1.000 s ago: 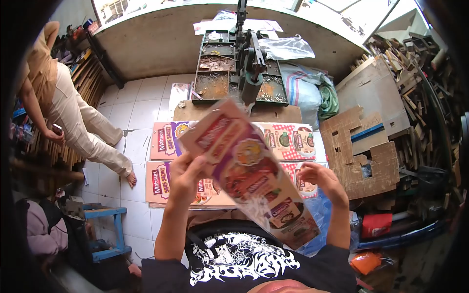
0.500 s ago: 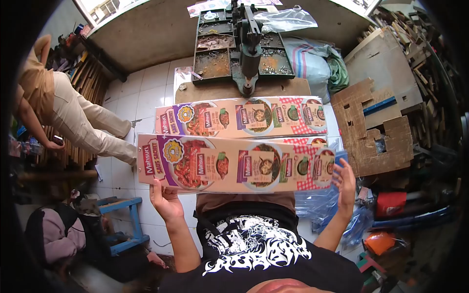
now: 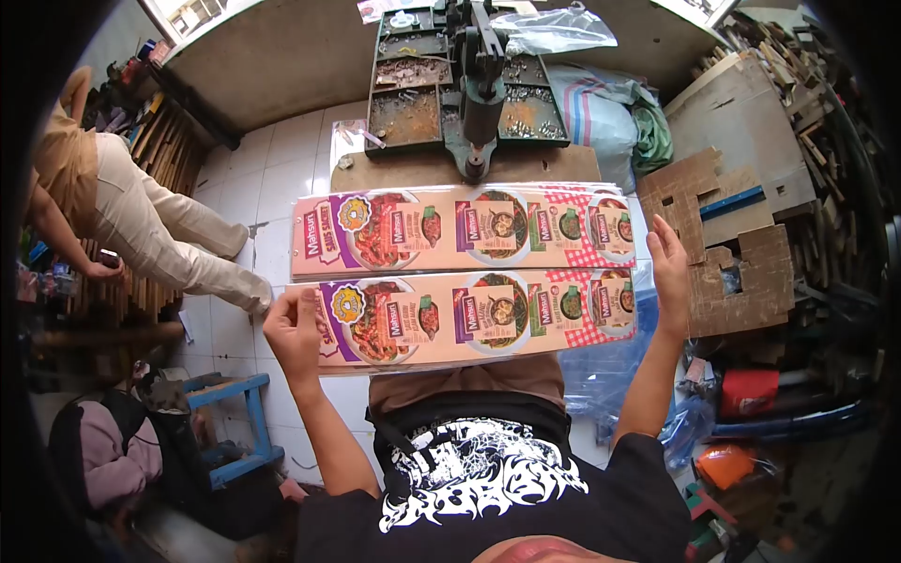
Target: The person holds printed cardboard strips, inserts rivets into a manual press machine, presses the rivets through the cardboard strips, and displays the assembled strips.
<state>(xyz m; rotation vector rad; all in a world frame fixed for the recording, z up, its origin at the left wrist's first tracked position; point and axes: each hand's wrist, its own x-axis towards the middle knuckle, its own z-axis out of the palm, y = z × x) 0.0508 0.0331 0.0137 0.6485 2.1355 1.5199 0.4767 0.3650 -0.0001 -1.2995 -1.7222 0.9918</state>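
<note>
In front of my body lies a long printed cardboard sheet (image 3: 441,319) with food pictures and a "Mahsuri" logo; its layered edges suggest a stack under it. A matching pile of printed sheets (image 3: 450,228) lies just beyond it, nearly parallel. My left hand (image 3: 295,333) is closed at the near sheet's left end, thumb and fingers pinching its edge and covering part of the print. At the right ends of both piles, my right hand (image 3: 668,272) has its fingers stretched out, alongside the edges. A dark hand press (image 3: 481,103) stands behind the far pile.
A compartment tray (image 3: 405,117) with small metal parts flanks the press on a wooden board (image 3: 404,174). Clear plastic bags (image 3: 601,375) lie at right below cut boards (image 3: 741,244). A person in beige trousers (image 3: 155,211) stands at left near a blue stool (image 3: 255,422).
The near sheet has come down from a raised, tilted position and now lies level with the far pile. Both my hands have moved upward in view; the left has shifted onto the sheet's end.
</note>
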